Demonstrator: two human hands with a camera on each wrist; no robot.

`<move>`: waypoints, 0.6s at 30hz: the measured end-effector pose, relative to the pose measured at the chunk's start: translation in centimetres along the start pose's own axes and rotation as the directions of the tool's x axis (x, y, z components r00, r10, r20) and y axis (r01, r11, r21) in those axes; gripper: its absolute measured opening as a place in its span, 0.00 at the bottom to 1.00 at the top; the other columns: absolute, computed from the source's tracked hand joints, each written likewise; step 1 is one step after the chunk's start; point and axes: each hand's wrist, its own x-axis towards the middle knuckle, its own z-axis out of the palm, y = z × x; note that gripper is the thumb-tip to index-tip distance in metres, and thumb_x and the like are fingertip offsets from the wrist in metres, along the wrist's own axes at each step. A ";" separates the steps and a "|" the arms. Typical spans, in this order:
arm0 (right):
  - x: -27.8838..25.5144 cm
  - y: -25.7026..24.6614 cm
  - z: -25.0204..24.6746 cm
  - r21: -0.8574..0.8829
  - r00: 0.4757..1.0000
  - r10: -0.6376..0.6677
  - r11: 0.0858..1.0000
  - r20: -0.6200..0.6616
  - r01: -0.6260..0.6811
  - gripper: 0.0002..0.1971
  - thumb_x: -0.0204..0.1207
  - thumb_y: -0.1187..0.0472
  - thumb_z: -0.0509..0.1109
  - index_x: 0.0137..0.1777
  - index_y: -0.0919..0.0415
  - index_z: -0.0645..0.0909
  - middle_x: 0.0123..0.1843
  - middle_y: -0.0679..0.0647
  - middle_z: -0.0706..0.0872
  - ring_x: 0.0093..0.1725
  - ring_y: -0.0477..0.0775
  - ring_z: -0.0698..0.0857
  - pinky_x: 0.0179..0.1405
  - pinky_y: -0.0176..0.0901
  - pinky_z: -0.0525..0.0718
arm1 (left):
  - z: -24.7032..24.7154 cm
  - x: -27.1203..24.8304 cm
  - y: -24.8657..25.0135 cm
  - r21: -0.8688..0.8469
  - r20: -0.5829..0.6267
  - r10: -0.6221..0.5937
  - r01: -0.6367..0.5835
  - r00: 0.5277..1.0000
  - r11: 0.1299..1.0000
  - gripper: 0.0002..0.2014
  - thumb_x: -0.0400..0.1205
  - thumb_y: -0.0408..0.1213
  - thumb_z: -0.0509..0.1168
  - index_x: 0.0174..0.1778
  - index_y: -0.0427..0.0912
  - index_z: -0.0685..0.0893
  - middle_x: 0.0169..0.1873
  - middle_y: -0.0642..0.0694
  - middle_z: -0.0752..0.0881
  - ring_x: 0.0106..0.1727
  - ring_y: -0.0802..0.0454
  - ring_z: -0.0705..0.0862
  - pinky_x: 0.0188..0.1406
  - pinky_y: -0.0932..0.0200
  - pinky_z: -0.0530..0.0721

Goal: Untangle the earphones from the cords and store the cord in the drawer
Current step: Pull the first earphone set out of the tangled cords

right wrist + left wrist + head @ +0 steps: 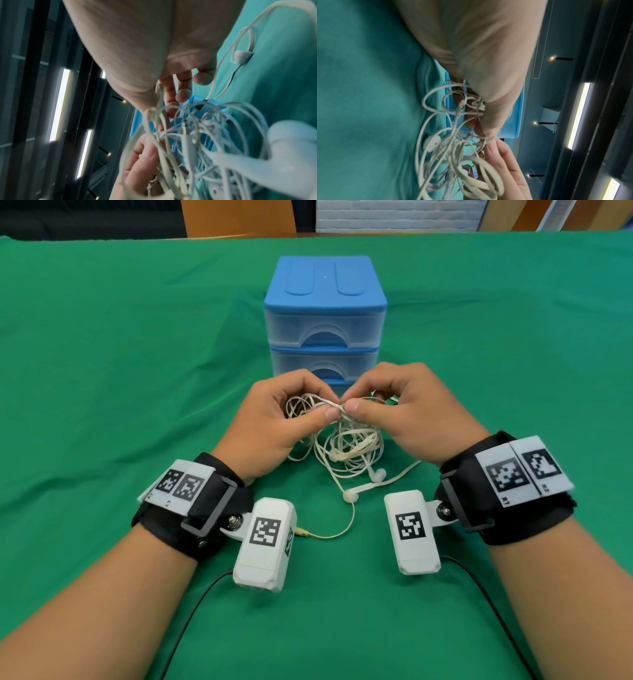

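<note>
A tangle of white earphone wire and flat cream cord point(346, 440) hangs between both hands above the green cloth. My left hand point(274, 419) pinches strands at the top of the tangle between thumb and fingers. My right hand point(394, 409) pinches the same bunch right beside it, thumb tips almost touching. Two white earbuds point(376, 475) lie on the cloth below, and a thin wire runs to a gold plug point(301, 533). The tangle point(458, 155) fills the left wrist view and the tangle point(197, 142) also crowds the right wrist view. Behind stands the blue drawer unit point(325, 313), both drawers closed.
The green cloth point(120, 371) covers the whole table. Wrist cameras point(265, 542) hang under both wrists, with black cables trailing toward the near edge. Wooden furniture and a white brick wall stand beyond the far edge.
</note>
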 end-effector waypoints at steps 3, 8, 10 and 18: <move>0.5 0.7 -0.1 0.035 0.987 0.043 0.999 -0.155 -0.037 0.03 0.75 0.59 0.74 0.41 0.54 0.90 0.35 0.46 0.87 0.34 0.46 0.80 0.39 0.44 0.77 | 0.0 0.0 0.1 -0.059 0.019 -0.014 0.015 1.000 0.998 0.04 0.81 0.28 0.73 0.48 0.35 0.84 0.40 0.36 0.89 0.41 0.49 0.86 0.47 0.53 0.84; 1.0 1.8 -0.6 0.159 0.851 0.201 0.977 -0.486 -0.140 0.04 0.74 0.59 0.73 0.41 0.52 0.89 0.32 0.41 0.82 0.33 0.41 0.77 0.39 0.40 0.76 | 0.1 -0.1 0.1 -0.124 0.038 -0.045 0.049 0.998 0.991 0.04 0.82 0.24 0.71 0.49 0.34 0.82 0.39 0.43 0.88 0.41 0.52 0.86 0.47 0.61 0.84; 1.0 1.5 -0.6 0.165 0.859 0.189 0.979 -0.477 -0.124 0.06 0.73 0.61 0.73 0.45 0.50 0.89 0.39 0.44 0.87 0.36 0.41 0.80 0.42 0.40 0.78 | 0.1 -0.1 0.1 -0.130 0.034 -0.046 0.051 0.998 0.990 0.04 0.81 0.26 0.71 0.48 0.35 0.83 0.39 0.45 0.88 0.41 0.51 0.85 0.48 0.59 0.84; 0.2 -0.2 0.0 0.077 0.985 -0.066 0.994 -0.158 0.079 0.09 0.72 0.58 0.77 0.52 0.51 0.92 0.46 0.47 0.86 0.46 0.43 0.82 0.44 0.27 0.74 | 0.0 -0.1 0.2 -0.134 0.021 -0.031 0.034 0.999 0.990 0.04 0.81 0.26 0.72 0.49 0.34 0.84 0.39 0.42 0.85 0.42 0.48 0.82 0.46 0.55 0.81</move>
